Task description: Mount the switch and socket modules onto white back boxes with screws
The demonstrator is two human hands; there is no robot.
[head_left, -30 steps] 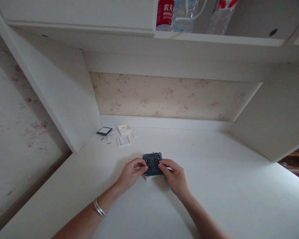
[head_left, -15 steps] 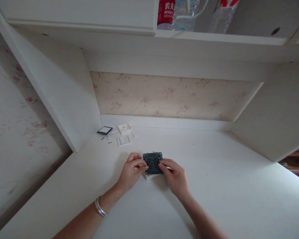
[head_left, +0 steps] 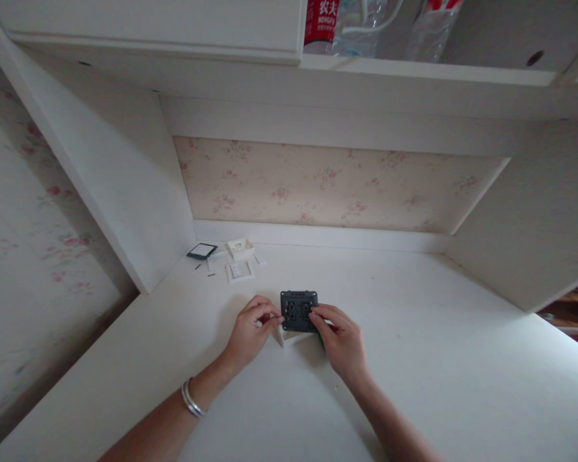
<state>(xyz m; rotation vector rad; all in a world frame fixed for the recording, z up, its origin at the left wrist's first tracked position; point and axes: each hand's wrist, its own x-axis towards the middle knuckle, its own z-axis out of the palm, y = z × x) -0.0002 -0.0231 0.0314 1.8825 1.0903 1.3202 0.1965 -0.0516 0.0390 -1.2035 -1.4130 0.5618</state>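
A dark grey wall socket panel [head_left: 299, 310] is tilted up before me, its face with two outlet areas toward me. Just beneath it a white box [head_left: 293, 337] stands on the desk, mostly hidden by the panel. At the panel's right edge, my right hand [head_left: 341, 337] is closed in a pinch, fingertips on its front. A bit of green shows under that hand. My left hand [head_left: 255, 327] is closed too, thumb and fingertips together at the panel's lower left edge. A silver bangle [head_left: 192, 399] circles the left wrist.
Toward the back left of the white desk [head_left: 438, 346] lie a dark frame [head_left: 202, 251], an open white box [head_left: 241, 248], a white frame [head_left: 240, 271] and small dark strips. Overhead, a shelf [head_left: 424, 69] holds plastic bottles. A side panel [head_left: 101, 160] bounds the left.
The socket panel has shifted slightly up and to the right, baring more of the white box below. My left fingertips now sit at its edge rather than over its face.
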